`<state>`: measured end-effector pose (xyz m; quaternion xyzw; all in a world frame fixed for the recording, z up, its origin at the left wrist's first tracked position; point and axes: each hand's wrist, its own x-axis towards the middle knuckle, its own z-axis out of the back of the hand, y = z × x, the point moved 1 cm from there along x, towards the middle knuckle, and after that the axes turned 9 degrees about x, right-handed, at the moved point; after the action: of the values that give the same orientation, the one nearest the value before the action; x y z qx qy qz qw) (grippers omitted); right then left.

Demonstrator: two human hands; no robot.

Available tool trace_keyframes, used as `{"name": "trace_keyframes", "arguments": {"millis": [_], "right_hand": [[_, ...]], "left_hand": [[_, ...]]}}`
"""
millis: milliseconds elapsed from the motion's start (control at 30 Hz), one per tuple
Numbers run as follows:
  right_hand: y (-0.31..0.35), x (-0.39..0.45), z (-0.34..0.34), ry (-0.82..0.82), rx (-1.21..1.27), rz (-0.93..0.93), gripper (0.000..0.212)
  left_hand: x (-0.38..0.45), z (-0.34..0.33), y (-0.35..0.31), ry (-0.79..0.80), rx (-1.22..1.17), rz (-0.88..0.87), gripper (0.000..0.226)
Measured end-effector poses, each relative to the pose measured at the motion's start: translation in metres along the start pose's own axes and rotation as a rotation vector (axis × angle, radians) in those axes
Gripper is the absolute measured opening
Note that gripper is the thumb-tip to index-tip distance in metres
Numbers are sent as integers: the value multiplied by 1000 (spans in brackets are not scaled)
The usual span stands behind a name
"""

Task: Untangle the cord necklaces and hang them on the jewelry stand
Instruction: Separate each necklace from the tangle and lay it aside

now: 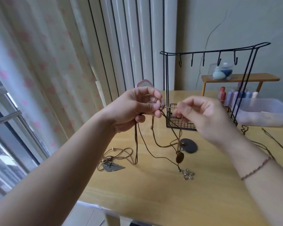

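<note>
My left hand (137, 106) and my right hand (201, 115) are raised above the wooden table (153, 190), each pinching the tangled brown cords (155, 137) near a knot between them. From the tangle hang a brown oval pendant (179, 157), a metal flower pendant (187, 174) and a grey disc pendant (189, 145). A leaf pendant necklace (113, 166) lies on the table at the left, its cord rising to my left hand. The black wire jewelry stand (207, 53) stands behind my hands, its hooks bare.
A clear plastic box (265, 111) sits right of the stand. Thin dark cords (274, 141) lie on the table at the right. A small wooden shelf (240, 78) holds a jar with sponges, bottles below it. Curtain and window are at the left.
</note>
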<state>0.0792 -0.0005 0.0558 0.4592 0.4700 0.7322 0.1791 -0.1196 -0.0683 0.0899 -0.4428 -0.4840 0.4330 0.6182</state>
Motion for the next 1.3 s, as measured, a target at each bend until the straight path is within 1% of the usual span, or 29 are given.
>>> {"name": "trace_keyframes", "arguments": {"millis": [67, 133, 200, 267, 367, 467, 567, 633, 700, 800, 933, 1000, 1067, 1133, 1200, 1267, 1300], "right_hand": [[4, 0, 0, 92, 192, -91, 34], [8, -2, -2, 192, 346, -219, 34], [7, -3, 0, 237, 438, -338, 34], [4, -3, 8, 235, 449, -402, 38], [0, -4, 23, 262, 349, -380, 47], [-1, -7, 35, 295, 391, -307, 55], [-7, -10, 43, 302, 497, -231, 48], [-15, -13, 45, 300, 518, -209, 43], [-21, -17, 45, 303, 451, -205, 44], [-19, -21, 40, 293, 170, -192, 48], [-16, -23, 30, 281, -70, -196, 22], [-16, -22, 24, 225, -99, -196, 15], [-18, -20, 20, 154, -134, -217, 15], [-21, -16, 17, 116, -198, -280, 16], [-22, -12, 14, 92, -243, -361, 17], [-21, -8, 11, 37, -211, -415, 18], [-20, -6, 9, -5, -146, -431, 18]], "left_hand": [[0, -2, -2, -8, 14, -5, 23], [1, -5, -3, 1, 33, -20, 22], [1, -6, -5, -10, 87, -26, 22], [0, -5, -6, -29, 124, -19, 20], [-2, 1, -6, -73, 113, 7, 20], [-3, 7, -3, -123, 74, 24, 22], [-4, 11, -1, -159, 50, 20, 22], [-5, 9, -3, -181, 31, 20, 19], [-5, 7, -5, -203, 13, 17, 20], [-4, 3, -8, -216, -4, 11, 23], [-3, -4, -14, -213, -39, -25, 17], [-3, -6, -16, -191, -54, -36, 17], [-3, -8, -17, -145, -110, -37, 18], [-3, -9, -18, -117, -152, -25, 18], [-3, -10, -19, -98, -143, -12, 18], [-3, -11, -20, -74, -127, -3, 17], [-4, -12, -20, -63, -124, 1, 17]]}}
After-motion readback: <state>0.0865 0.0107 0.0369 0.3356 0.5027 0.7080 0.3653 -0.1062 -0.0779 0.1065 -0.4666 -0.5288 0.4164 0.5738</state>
